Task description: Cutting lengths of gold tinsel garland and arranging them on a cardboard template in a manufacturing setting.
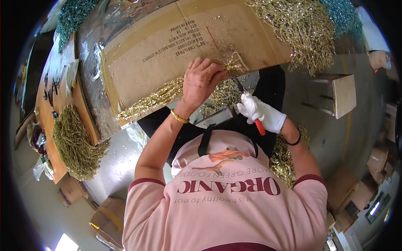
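Observation:
My bare left hand point(201, 79) is closed round a bunch of gold glittery sprays point(161, 93), lying along the near edge of a flattened cardboard sheet point(146, 62). The bunch's pale stem ends point(238, 63) stick out to the right of my fingers. My right hand point(261, 112), in a white glove, grips a red-handled tool point(260, 127). Its narrow dark head points up toward the stem ends, close to my left fingertips. Whether it is pliers or another hand tool cannot be made out. More gold sprays point(224, 95) hang below the cardboard edge, between my hands and lap.
A large gold bundle point(295, 29) lies at the far right, beside a teal bundle point(341, 19). Another teal bundle point(74, 21) is at the far left. A gold bundle point(77, 142) hangs off a wooden board point(63, 88) holding several tools. A stool point(343, 96) stands to the right.

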A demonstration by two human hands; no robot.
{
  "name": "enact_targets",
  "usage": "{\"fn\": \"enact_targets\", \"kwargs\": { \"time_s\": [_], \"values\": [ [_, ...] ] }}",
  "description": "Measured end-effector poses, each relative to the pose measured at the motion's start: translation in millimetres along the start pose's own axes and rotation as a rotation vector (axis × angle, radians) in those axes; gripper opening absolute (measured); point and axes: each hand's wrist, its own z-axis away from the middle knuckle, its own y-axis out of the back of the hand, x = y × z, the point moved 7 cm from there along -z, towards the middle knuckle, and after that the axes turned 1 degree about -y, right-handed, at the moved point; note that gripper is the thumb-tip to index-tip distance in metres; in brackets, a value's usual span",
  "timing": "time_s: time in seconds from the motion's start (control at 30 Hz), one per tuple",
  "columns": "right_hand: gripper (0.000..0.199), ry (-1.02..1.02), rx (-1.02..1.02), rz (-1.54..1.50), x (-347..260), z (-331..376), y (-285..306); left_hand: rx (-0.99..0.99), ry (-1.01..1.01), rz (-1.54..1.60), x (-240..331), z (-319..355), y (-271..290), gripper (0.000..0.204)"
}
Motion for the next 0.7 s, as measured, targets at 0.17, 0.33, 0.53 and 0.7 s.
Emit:
{"fn": "enact_targets", "kwargs": {
  "time_s": [0.17, 0.33, 0.53, 0.7],
  "values": [
    [0.043, -0.436, -0.191, -0.529, 12, -7, -2, 0.002, -0.002, -0.005, -2, 1, 1, 0.017],
    [0.045, -0.340, -0.191, -0.118, 39, 7, -33, 0.015, -0.049, -0.027, 2, -1, 0, 0.017],
    [0.040, -0.651, -0.092, -0.702, 45, 10, -36, -0.001, -0.061, -0.086, 6, 1, 1, 0.017],
    [0.024, -0.735, -0.054, -0.391, 36, 2, -22, -0.004, -0.092, -0.084, 5, 2, -1, 0.017]
  ]
}}
